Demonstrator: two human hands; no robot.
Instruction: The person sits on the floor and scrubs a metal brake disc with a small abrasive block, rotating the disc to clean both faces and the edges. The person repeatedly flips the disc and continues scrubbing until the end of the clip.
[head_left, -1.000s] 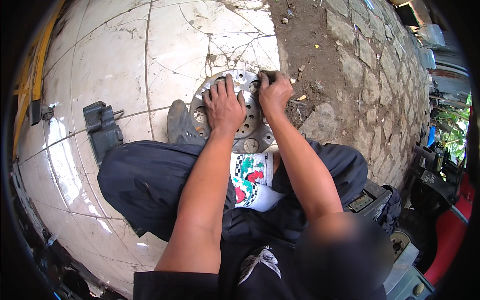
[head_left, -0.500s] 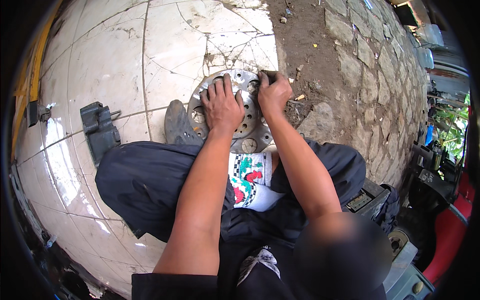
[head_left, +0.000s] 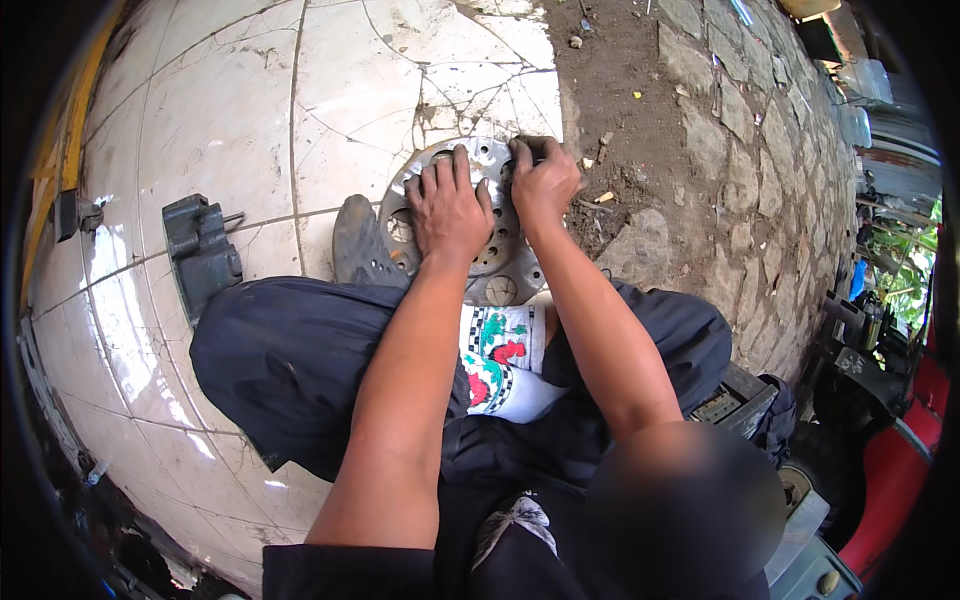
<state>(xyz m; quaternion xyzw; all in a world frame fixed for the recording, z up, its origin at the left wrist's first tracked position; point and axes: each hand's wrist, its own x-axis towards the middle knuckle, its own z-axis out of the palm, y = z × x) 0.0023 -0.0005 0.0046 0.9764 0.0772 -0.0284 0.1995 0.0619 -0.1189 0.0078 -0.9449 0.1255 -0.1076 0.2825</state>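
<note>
A round grey metal brake disc (head_left: 512, 245), pierced with many holes, lies in front of my crossed legs. My left hand (head_left: 450, 212) rests on the disc's face, its fingers stretched apart and pointing away from me. At the disc's far right rim, my right hand (head_left: 546, 182) is bent inward with curled fingers; whatever they may pinch is hidden. A dark curved metal plate (head_left: 362, 250) sticks out from the disc's left side, by my left knee. Part of the disc's near edge is covered by my hands and legs.
A black cast part with a pin (head_left: 203, 250) stands on the cracked white tiles (head_left: 220, 120) to the left. Beyond the tile edge on the right are bare soil (head_left: 610, 110) and stone paving (head_left: 740, 190). Dark machine parts and a red panel (head_left: 900, 470) stand far right.
The whole view has shifted slightly. My right hand's fingers have moved a little at the disc's rim, while my left hand keeps its place on the disc.
</note>
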